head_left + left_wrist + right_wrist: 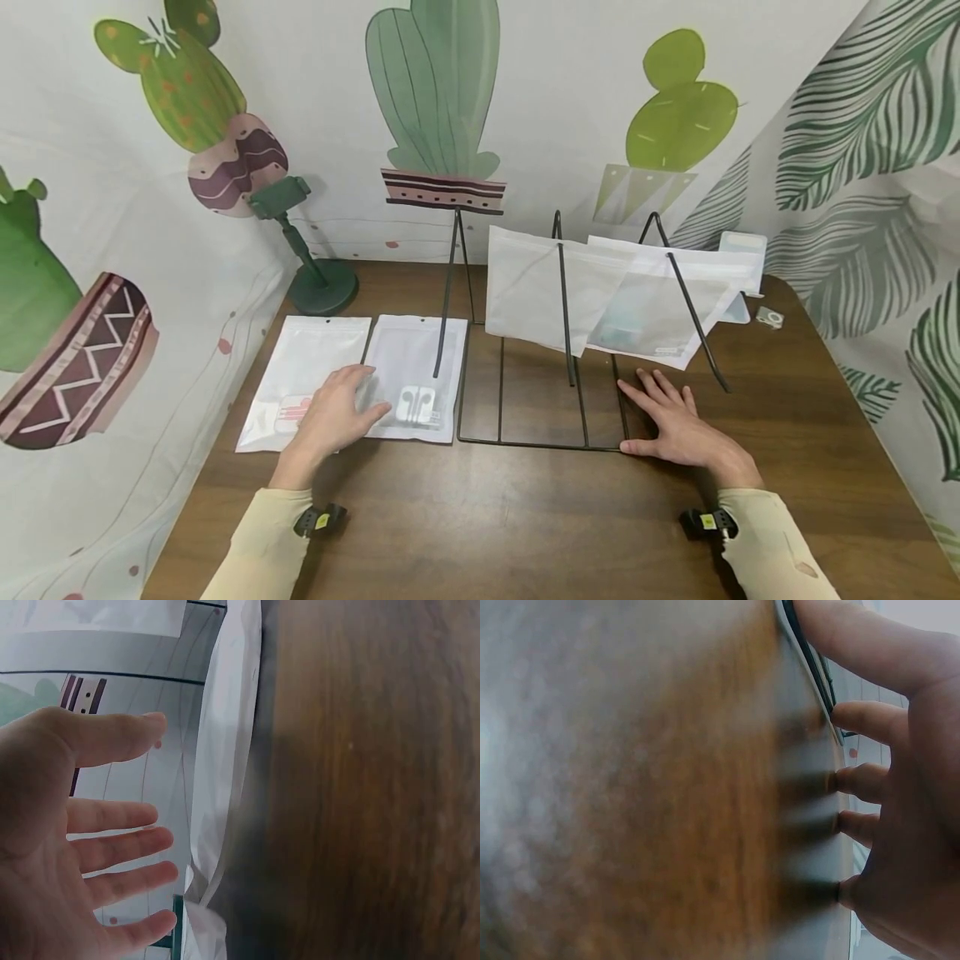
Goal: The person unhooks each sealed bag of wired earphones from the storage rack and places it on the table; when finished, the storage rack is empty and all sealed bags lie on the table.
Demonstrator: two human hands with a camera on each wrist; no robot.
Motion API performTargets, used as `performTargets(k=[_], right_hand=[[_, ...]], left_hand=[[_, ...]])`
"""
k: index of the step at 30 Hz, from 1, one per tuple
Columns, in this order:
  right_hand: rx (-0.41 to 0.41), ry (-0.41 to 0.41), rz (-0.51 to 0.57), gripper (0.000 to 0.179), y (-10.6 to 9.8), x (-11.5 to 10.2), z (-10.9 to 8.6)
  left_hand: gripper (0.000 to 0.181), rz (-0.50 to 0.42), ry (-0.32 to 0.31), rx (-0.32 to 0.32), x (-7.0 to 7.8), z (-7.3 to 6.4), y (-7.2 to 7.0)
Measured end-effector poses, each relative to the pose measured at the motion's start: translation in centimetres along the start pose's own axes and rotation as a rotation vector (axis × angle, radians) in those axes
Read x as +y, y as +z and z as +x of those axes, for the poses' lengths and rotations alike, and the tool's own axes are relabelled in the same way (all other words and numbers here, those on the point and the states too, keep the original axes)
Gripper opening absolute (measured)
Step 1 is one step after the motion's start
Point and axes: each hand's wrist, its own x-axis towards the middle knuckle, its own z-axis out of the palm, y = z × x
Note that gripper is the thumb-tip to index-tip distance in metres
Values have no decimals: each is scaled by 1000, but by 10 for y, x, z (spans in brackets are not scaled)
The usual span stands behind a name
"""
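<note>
A black wire rack (540, 447) stands on the table with two white zip pouches hung on its prongs, a left pouch (525, 283) and a right pouch (652, 308). My right hand (675, 429) is spread at the rack's right side, fingertips down on the table and thumb at the front corner of the base. My left hand (333, 412) hovers with loosely spread fingers over two flat pouches. One flat pouch (322, 350) shows a pink-and-white item; the other pouch (405, 354) shows white earphones (415, 406) in a case. Neither hand grips anything.
A dark green phone stand (324, 287) is at the back left. Behind the rack's right end are a pale boxed item (742, 242) and a small silver music player (769, 317). A cactus-print cloth (562, 108) borders the brown table (510, 525).
</note>
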Motion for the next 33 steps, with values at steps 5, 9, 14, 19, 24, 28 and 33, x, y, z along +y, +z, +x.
performTargets(k=[5, 9, 14, 19, 24, 28, 33], right_hand=[[4, -1, 2, 95, -1, 0, 0], [9, -6, 3, 95, 0, 0, 1], [8, -6, 2, 96, 2, 1, 0], [13, -2, 3, 96, 3, 2, -1], [10, -6, -2, 95, 2, 1, -1], [10, -9, 3, 95, 1, 0, -1], [11, -11, 13, 95, -1, -1, -1]], left_hand=[[65, -17, 48, -1, 6, 4, 6], [65, -13, 94, -16, 11, 5, 12], [69, -5, 156, -37, 19, 4, 19], [70, 6, 196, -55, 30, 6, 25], [71, 22, 253, -75, 38, 10, 30], [73, 12, 286, -77, 44, 11, 30], [75, 16, 290, -97, 49, 12, 30]])
